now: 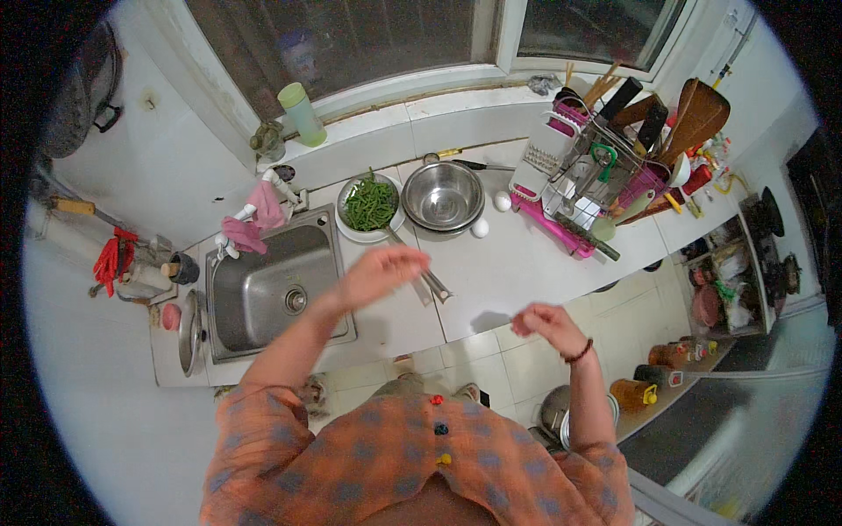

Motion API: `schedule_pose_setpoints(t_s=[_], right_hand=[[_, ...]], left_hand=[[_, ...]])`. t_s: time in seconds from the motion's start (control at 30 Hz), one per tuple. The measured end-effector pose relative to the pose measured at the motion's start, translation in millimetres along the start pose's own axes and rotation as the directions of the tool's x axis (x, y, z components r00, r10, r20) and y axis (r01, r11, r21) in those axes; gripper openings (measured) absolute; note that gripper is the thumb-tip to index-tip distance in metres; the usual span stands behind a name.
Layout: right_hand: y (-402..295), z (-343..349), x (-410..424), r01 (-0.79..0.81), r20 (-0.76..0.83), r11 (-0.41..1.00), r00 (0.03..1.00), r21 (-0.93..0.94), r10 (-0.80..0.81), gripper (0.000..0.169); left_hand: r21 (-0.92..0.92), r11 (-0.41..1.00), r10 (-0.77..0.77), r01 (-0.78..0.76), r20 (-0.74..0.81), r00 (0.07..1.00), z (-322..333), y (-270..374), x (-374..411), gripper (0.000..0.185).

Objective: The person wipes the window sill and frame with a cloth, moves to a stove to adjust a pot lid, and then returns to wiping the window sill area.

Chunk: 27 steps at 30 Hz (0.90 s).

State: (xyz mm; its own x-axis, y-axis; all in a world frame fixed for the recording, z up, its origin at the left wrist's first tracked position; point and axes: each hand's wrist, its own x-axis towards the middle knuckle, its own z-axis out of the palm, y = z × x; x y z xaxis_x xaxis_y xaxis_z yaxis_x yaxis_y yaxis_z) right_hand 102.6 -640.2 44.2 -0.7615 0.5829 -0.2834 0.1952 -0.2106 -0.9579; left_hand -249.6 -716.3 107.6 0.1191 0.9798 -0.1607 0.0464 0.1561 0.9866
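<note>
My left hand (383,275) hovers over the counter, near the long metal handle of a strainer ladle (393,233) that holds cut green beans (370,205) over a white plate (355,232). It appears to hold nothing, but its fingers are blurred together. Past the counter's front edge, my right hand (547,325) has curled fingers, with nothing visible in them. Stacked steel bowls (443,197) stand right of the beans. Two white eggs lie beside the bowls, one egg (480,227) nearer me and the other egg (502,201) farther right.
At left is a steel sink (263,289) with pink cloths (266,205) on its faucet. A wire utensil rack (592,171) with a grater (543,158) stands at right. Behind the bowls lies a black-handled utensil (470,165). A pot lid (189,334) leans left of the sink.
</note>
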Motion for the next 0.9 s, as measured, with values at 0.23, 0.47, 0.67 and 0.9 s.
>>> schedule_pose_setpoints(t_s=[0.23, 0.47, 0.67, 0.9], right_hand=[[-103, 45, 121, 0.210, -0.089, 0.918, 0.963, -0.336, -0.253, 0.029], [-148, 7, 317, 0.132, -0.267, 0.628, 0.825, -0.767, -0.499, 0.054], [-137, -74, 445, -0.320, -0.572, 0.532, 0.706, -0.784, -0.417, 0.043], [-121, -187, 528, -0.721, -0.873, 0.514, 0.273, -0.464, -0.405, 0.033]], left_hand=[[0.626, 0.778, 0.164, 0.060, -0.294, 0.942, -160, -34, 106, 0.051], [0.877, 0.435, 0.251, 0.203, -0.335, 0.908, -222, -44, 200, 0.067], [0.955, 0.144, 0.295, 0.259, -0.291, 0.910, -245, -67, 262, 0.055], [0.973, -0.048, 0.302, 0.224, -0.200, 0.932, -253, -68, 280, 0.035]])
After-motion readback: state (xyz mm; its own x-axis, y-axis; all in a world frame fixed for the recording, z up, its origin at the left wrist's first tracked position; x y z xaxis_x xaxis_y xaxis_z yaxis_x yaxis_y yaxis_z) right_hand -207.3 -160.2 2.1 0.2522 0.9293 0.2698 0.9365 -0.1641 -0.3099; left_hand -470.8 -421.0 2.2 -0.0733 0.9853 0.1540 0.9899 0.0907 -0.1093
